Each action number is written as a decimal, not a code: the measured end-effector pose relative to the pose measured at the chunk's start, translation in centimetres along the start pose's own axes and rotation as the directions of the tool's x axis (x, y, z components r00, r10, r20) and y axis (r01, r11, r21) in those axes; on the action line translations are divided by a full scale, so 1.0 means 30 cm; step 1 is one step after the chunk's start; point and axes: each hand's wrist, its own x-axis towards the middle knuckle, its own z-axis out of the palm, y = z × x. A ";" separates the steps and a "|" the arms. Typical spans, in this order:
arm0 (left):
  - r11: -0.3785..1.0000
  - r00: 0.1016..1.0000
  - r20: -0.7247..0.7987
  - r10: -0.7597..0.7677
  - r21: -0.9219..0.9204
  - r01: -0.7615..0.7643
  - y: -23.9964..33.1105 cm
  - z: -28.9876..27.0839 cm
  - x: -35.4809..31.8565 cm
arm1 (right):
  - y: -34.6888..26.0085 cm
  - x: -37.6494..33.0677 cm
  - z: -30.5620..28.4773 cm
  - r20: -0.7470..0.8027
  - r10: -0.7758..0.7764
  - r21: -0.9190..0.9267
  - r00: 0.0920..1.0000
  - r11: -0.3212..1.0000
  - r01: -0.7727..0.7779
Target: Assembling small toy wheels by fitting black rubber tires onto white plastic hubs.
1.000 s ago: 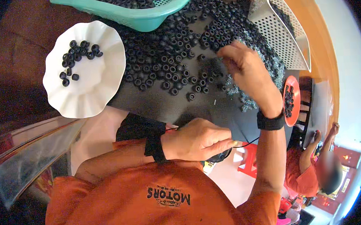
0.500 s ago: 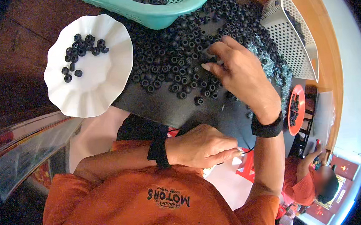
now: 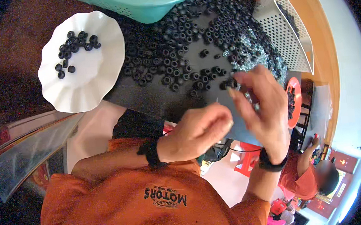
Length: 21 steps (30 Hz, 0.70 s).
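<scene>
— While the left hand [image 3: 198,130] sits curled at centre frame, what is it pinching?
— Cannot tell; its fingers are pressed together.
— And the right hand [image 3: 261,104]?
— Fingers loosely bent, thumb toward the left hand, just below the black rings [image 3: 176,50] heaped upper centre.
— Others?
— Some in the white dish [image 3: 98,76], upper left.

Bright daylight, fisheye-bent dark rim, hands blurred

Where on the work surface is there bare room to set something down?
Bare dark mat lies between the white scalloped plate and the left hand. The plate's lower half is bare too. Black rings crowd the mat from the teal basket to the right hand.
</scene>
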 end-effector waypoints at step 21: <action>0.811 0.987 0.106 -0.119 -0.563 0.158 -0.030 0.041 -0.037 | -0.106 -0.277 0.074 -0.247 0.175 0.317 0.953 0.944 -0.092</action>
